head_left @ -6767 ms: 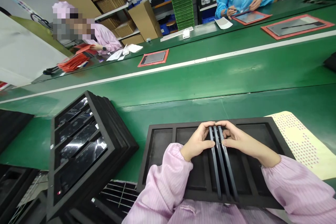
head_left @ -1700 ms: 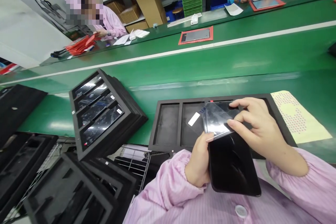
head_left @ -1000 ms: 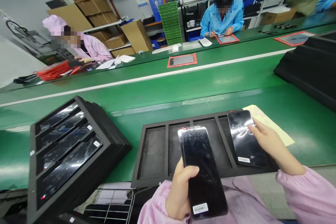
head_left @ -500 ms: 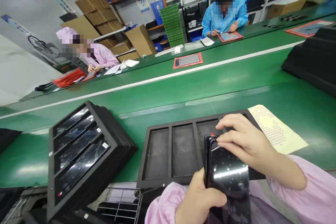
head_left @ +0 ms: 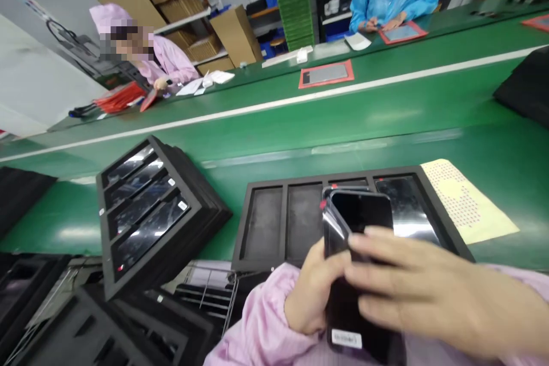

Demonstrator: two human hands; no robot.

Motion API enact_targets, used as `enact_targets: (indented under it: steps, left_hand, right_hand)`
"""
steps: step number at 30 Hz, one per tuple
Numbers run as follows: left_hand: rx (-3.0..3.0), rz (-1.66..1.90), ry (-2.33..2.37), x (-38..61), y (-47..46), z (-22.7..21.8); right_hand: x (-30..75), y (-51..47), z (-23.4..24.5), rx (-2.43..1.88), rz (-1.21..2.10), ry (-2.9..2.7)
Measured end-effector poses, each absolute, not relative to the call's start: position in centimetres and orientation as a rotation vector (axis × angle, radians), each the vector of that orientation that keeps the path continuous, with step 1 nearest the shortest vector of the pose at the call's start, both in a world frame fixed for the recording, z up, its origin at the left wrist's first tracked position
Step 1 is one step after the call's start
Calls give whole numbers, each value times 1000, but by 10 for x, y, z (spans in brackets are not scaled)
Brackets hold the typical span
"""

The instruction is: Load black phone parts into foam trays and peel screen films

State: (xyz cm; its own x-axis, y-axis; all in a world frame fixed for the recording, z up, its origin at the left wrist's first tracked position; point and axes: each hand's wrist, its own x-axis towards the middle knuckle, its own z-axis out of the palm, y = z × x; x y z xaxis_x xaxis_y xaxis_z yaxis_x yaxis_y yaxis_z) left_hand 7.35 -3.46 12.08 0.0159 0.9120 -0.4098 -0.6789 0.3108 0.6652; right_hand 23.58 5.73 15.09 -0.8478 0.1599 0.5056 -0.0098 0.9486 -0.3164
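My left hand (head_left: pixel 312 291) grips a small stack of black phone screens (head_left: pixel 359 218) from the left side, held upright over the near edge of a black foam tray (head_left: pixel 274 223). My right hand (head_left: pixel 422 291) lies across the front of the stack, fingers pressed on the top screen. A white barcode label (head_left: pixel 345 338) shows at the stack's lower end. The tray has several slots; one glossy screen (head_left: pixel 405 211) lies in the rightmost slot, the left slots are bare.
A stack of black foam trays filled with screens (head_left: pixel 146 211) stands to the left. A perforated yellow sheet (head_left: pixel 465 206) lies right of the tray. More black trays (head_left: pixel 525 88) sit far right. Two people in smocks work across the green conveyor (head_left: pixel 343 120).
My right hand has slid down from the top of the stack onto its front face. The stack now stands higher before the tray, and the view has tilted down.
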Motion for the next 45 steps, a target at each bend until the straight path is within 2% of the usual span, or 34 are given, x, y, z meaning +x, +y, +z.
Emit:
enact_targets:
  steps: [3,12,15,19,22,28,34,37,41,45]
  left_hand:
    - [200,1338,852,76,-28,121]
    - [71,1387,893,77,-26,115]
    - [60,1387,939,74,-28,112]
    - [126,1425,971,69,-30,105]
    - [117,1434,1017,59,-33,99]
    - [50,1483,1132,31,-38,95]
    - [117,1333,1047,45,-40,102]
    - [213,1207,987,55,-41,104]
    - [337,1019,981,60,-41,105]
    - [340,996,976,61,-42,109]
  right_hand:
    - [231,74,141,-30,354,-2550]
    - [209,76,120,-640,423,-2204]
    - [208,71,113,-916,778,-1956]
    - [208,62,103,-1207,1570,-1897]
    - [212,69,96,-1267,1794,-1793]
    - [224,107,71,-1498,1385,-1698]
    - [207,102,66,-1443,1123,-1902]
    - [203,99,92,-1235,995,-1967]
    - [197,99,130,-713,862,-2213]
    - [198,88,142,-421,368,-2257]
